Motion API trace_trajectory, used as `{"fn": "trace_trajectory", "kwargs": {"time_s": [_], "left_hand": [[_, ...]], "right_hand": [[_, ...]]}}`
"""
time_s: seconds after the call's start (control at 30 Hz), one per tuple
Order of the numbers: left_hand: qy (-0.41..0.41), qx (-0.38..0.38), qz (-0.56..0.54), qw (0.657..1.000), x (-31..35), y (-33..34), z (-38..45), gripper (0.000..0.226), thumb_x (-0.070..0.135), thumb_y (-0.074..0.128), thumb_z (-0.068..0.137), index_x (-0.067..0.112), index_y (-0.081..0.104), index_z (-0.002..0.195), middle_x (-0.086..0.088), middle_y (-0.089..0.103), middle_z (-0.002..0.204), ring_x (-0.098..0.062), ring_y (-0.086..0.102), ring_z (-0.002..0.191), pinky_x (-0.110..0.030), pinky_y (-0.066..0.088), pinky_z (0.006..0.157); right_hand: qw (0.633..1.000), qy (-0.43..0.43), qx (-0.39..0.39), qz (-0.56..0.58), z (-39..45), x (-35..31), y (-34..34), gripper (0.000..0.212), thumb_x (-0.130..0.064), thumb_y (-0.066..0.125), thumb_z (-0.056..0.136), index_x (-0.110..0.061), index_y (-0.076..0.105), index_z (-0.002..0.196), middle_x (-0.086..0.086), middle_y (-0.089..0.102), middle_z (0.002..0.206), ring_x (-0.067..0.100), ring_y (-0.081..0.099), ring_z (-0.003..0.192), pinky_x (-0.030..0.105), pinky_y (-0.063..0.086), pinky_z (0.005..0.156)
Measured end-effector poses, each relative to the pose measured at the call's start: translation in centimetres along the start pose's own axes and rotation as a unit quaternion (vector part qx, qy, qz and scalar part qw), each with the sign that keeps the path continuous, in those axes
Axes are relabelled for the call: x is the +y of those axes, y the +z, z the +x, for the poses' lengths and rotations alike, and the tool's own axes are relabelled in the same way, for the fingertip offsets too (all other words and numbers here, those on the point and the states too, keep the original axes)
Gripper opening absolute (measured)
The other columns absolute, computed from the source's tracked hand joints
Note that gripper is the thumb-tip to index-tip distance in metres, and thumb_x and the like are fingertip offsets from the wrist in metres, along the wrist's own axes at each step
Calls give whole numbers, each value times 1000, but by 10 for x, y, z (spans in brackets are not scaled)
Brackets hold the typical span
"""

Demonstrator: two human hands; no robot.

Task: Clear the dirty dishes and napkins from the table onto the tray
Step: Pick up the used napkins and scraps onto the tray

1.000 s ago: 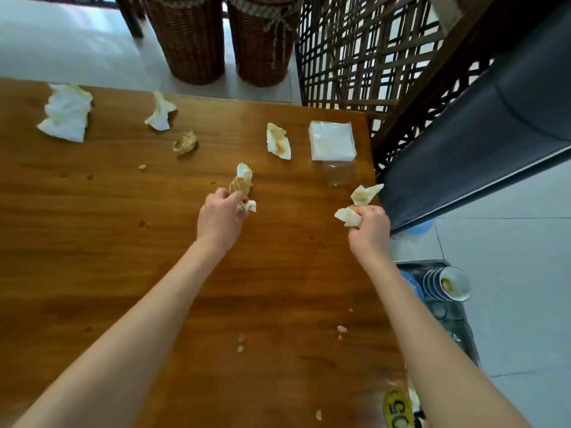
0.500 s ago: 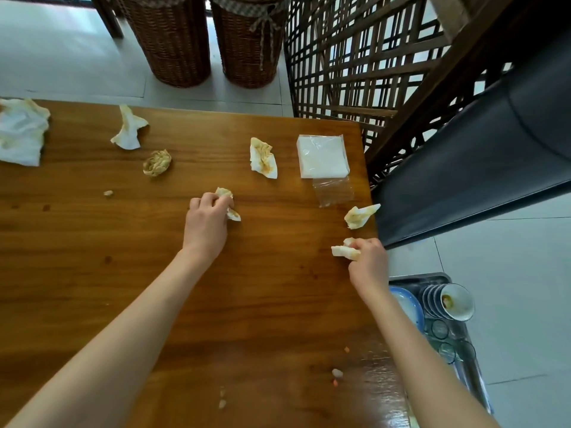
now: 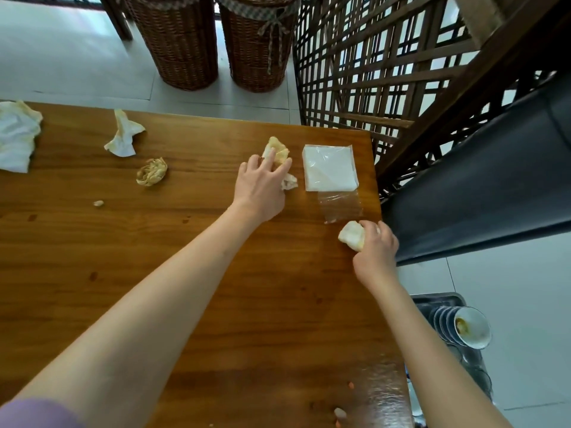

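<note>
On the wooden table [image 3: 185, 273], my left hand [image 3: 262, 188] stretches its fingers over a yellow-stained napkin [image 3: 279, 149] and keeps a small crumpled napkin [image 3: 289, 182] tucked under the thumb side. Near the table's right edge my right hand [image 3: 377, 248] grips a bunched wad of napkins [image 3: 351, 236]. More used napkins lie at the far left: a large white one [image 3: 17, 140], a twisted one [image 3: 123, 135] and a balled yellowish one [image 3: 152, 173]. The grey tray [image 3: 435, 299] sits low beside the table on the right, holding stacked dirty bowls [image 3: 466, 327].
A plastic-wrapped pack of clean napkins [image 3: 329, 168] lies by the far right corner. Crumbs [image 3: 98, 203] dot the table. Two wicker baskets [image 3: 182, 41] stand beyond the table, with a wooden lattice screen [image 3: 386, 72] and a dark bench [image 3: 479, 180] on the right.
My left hand picked up the small napkin in the middle and moved forward-right onto the stained napkin. My right hand gathered the second napkin piece by the edge into its wad.
</note>
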State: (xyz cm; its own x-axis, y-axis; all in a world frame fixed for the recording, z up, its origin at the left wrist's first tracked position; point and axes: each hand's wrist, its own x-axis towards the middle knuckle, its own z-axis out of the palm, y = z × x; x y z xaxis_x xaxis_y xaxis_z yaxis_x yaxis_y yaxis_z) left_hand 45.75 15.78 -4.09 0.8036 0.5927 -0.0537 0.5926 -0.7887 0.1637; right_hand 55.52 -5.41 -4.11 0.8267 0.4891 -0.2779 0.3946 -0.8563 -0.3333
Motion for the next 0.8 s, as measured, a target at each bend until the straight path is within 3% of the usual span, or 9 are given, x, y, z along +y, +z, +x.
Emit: {"fn": "trace_trajectory", "kwargs": {"time_s": [0.1,0.2,0.27,0.4,0.57,0.8], "left_hand": [[-6,-50,13,999,0,9,8,69,46,49,87,29,17,146,-14,10,156,-39,12,141,-53,17,111],[-6,-46,10,999,1,17,8,67,52,51,85,23,29,141,-13,24,150,-36,23,136,-50,26,108],[-8,-23,3,1000,3,22,5,65,53,53,84,19,34,136,-12,33,144,-34,32,129,-47,33,103],[-18,26,-20,999,6,24,-1,53,47,53,87,14,43,128,-11,46,130,-30,43,114,-41,42,91],[-27,57,-25,998,7,23,-9,26,17,47,94,12,50,119,-9,54,116,-25,47,95,-31,43,79],[-61,67,-113,989,0,17,-32,21,7,47,92,5,51,113,-9,58,103,-17,37,81,-25,33,69]], "right_hand": [[999,-8,-32,-31,-5,5,12,63,-8,56,85,-22,28,139,8,11,153,32,9,140,55,20,110],[998,-17,-29,-48,-7,7,20,65,-38,56,89,-19,24,141,10,7,154,33,6,141,55,15,112],[999,-20,-13,-40,-8,8,24,66,-49,52,89,-17,25,140,10,10,154,33,7,142,52,15,113],[997,-38,65,-19,-11,8,30,41,-30,47,96,-10,40,131,14,29,148,31,23,137,47,28,110],[993,-43,108,-10,-15,10,31,32,-5,49,92,-7,53,124,16,44,135,32,37,121,40,41,96],[992,-60,112,12,-23,8,29,27,4,52,87,-11,61,109,13,51,120,28,41,110,25,36,82]]}}
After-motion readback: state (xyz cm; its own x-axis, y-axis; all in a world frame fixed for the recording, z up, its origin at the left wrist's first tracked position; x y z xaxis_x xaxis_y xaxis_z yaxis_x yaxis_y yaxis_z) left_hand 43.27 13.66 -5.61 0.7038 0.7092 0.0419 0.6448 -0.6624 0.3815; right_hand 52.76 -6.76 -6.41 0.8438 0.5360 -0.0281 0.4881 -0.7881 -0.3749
